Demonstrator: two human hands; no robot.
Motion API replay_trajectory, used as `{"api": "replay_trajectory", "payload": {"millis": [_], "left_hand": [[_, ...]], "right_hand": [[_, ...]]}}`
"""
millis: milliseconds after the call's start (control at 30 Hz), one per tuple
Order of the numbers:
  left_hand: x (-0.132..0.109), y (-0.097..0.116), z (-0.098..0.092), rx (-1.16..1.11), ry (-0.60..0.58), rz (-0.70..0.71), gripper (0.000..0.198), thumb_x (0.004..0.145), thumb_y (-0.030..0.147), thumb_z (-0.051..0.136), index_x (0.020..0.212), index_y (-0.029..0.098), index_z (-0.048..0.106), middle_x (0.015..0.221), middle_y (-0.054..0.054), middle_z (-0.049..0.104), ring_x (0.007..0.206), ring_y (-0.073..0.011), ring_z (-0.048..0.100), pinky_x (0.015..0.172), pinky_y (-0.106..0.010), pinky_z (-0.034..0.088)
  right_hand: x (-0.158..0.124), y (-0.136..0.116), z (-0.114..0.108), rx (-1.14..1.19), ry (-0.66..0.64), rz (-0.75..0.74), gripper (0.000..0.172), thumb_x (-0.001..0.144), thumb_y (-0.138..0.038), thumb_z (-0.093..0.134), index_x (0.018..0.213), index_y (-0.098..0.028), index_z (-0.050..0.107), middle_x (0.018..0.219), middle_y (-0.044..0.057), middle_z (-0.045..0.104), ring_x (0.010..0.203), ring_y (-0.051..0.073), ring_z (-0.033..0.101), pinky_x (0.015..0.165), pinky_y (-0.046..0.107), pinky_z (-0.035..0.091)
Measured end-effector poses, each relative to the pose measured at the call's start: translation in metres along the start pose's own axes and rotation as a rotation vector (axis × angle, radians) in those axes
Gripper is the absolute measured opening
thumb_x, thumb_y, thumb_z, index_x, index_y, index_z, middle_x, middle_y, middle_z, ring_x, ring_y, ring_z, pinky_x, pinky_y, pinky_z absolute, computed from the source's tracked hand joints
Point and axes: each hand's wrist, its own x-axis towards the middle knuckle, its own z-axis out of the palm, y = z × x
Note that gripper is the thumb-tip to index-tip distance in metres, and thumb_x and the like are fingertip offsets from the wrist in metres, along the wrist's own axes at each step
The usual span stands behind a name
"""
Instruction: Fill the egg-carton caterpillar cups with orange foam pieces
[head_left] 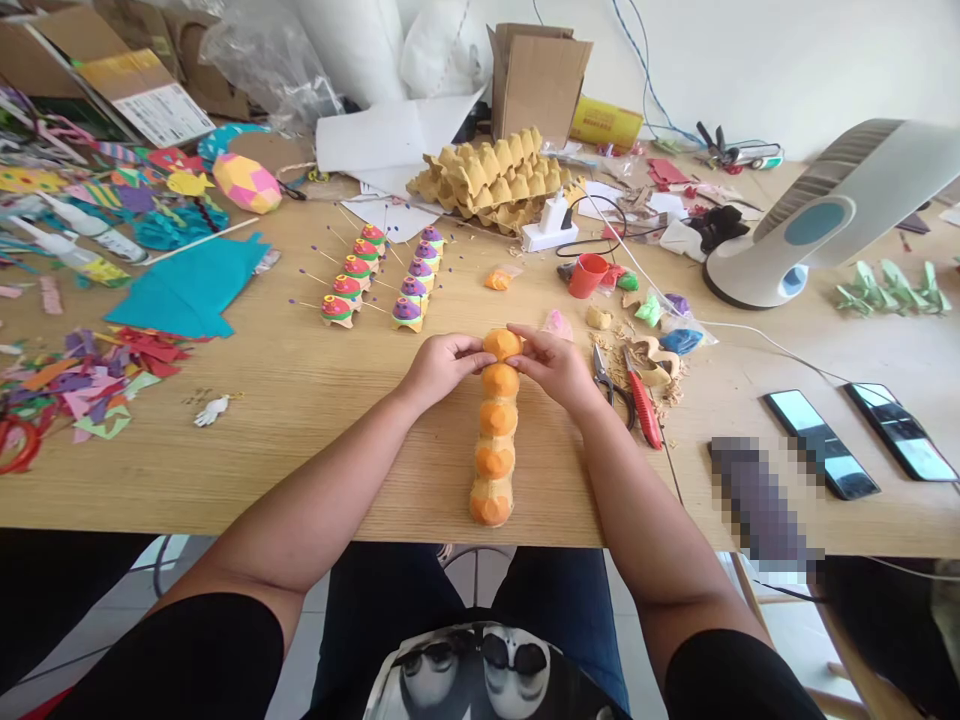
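An egg-carton strip [496, 420] with several orange-topped bumps lies lengthwise on the wooden table in front of me. My left hand [448, 368] pinches the left side of its farthest bump between thumb and fingers. From the other side, my right hand [549, 364] has thumb and fingers on the right edge of that same bump. Beyond my hands stand two decorated carton strips with pins sticking out, one red and green [351, 276], the other purple [417, 280]. Scissors [609, 384] and a red-handled cutter [643, 402] lie right of my right hand.
Stacked egg cartons [495, 180], a white power strip [550, 230] and a red cup [587, 275] are farther back. At right are a white fan-like device [817, 220] and phones [821, 440]. Coloured paper scraps [97, 375] and teal paper [191, 285] cover the left.
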Motion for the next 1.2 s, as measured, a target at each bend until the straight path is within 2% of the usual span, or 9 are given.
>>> {"api": "replay_trajectory", "payload": {"millis": [100,200,433,600,833,967,1033,1100,1200], "left_hand": [[0.001,-0.002,-0.002,0.025,-0.025,-0.007,0.061,0.072,0.070,0.077,0.097,0.015,0.081,0.088,-0.007,0.079,0.077,-0.0209,0.068,0.072,-0.029,0.052],[0.001,-0.004,-0.002,0.091,0.003,-0.003,0.058,0.071,0.068,0.079,0.092,0.015,0.082,0.086,-0.007,0.079,0.077,-0.0209,0.068,0.070,-0.028,0.051],[-0.002,-0.002,-0.002,0.198,0.038,0.029,0.054,0.077,0.066,0.075,0.093,0.015,0.082,0.086,-0.004,0.079,0.076,-0.0191,0.066,0.068,-0.027,0.047],[-0.002,0.000,-0.002,0.247,0.054,0.067,0.051,0.076,0.065,0.077,0.088,0.016,0.082,0.084,-0.005,0.078,0.074,-0.0187,0.065,0.068,-0.028,0.046],[-0.002,0.006,0.002,0.013,0.054,-0.007,0.062,0.063,0.069,0.084,0.090,0.014,0.081,0.087,-0.008,0.079,0.079,-0.0217,0.067,0.070,-0.029,0.050],[-0.005,0.005,0.003,0.000,0.083,-0.036,0.055,0.064,0.063,0.086,0.088,0.014,0.080,0.085,-0.007,0.079,0.078,-0.0209,0.067,0.068,-0.028,0.049],[-0.004,0.001,0.004,-0.036,0.085,-0.034,0.052,0.064,0.060,0.088,0.087,0.015,0.080,0.084,-0.006,0.078,0.078,-0.0201,0.067,0.069,-0.027,0.049],[-0.003,-0.002,0.007,-0.149,0.084,-0.046,0.051,0.062,0.059,0.089,0.084,0.015,0.078,0.081,-0.005,0.077,0.076,-0.0188,0.066,0.070,-0.027,0.049],[-0.003,-0.003,0.013,-0.515,0.047,-0.150,0.052,0.065,0.062,0.087,0.085,0.016,0.076,0.082,-0.004,0.076,0.075,-0.0165,0.067,0.070,-0.026,0.051]], "right_hand": [[0.001,0.004,0.001,-0.064,0.004,-0.015,0.056,0.084,-0.043,0.076,0.134,-0.020,0.069,0.076,-0.001,0.061,0.065,0.013,0.051,0.063,0.026,0.047],[0.001,0.004,0.001,-0.107,-0.022,-0.028,0.055,0.085,-0.043,0.075,0.135,-0.020,0.068,0.074,-0.002,0.059,0.065,0.013,0.051,0.062,0.026,0.046],[-0.001,-0.008,-0.001,0.004,-0.101,0.011,0.053,0.091,-0.043,0.068,0.139,-0.020,0.065,0.083,0.001,0.065,0.075,0.015,0.057,0.072,0.029,0.052],[0.001,-0.005,0.002,0.020,-0.067,0.017,0.054,0.083,-0.037,0.078,0.133,-0.020,0.069,0.075,-0.002,0.062,0.068,0.013,0.053,0.066,0.027,0.047],[0.002,-0.006,0.007,0.134,-0.022,0.001,0.048,0.080,-0.039,0.081,0.124,-0.024,0.072,0.074,-0.002,0.064,0.066,0.013,0.054,0.064,0.027,0.049],[0.001,-0.010,0.008,0.271,-0.045,0.058,0.049,0.078,-0.044,0.083,0.122,-0.025,0.074,0.085,0.000,0.071,0.073,0.014,0.061,0.070,0.029,0.054],[0.001,-0.009,0.009,0.327,-0.028,0.108,0.048,0.077,-0.046,0.083,0.120,-0.024,0.075,0.080,-0.001,0.070,0.071,0.014,0.060,0.070,0.029,0.055],[0.002,-0.007,0.010,0.378,-0.005,0.150,0.050,0.075,-0.048,0.085,0.118,-0.024,0.076,0.073,-0.003,0.067,0.067,0.013,0.059,0.069,0.029,0.055],[0.002,-0.006,0.012,0.438,0.021,0.168,0.050,0.073,-0.046,0.087,0.118,-0.025,0.077,0.072,-0.004,0.066,0.069,0.013,0.059,0.072,0.029,0.055]]}}
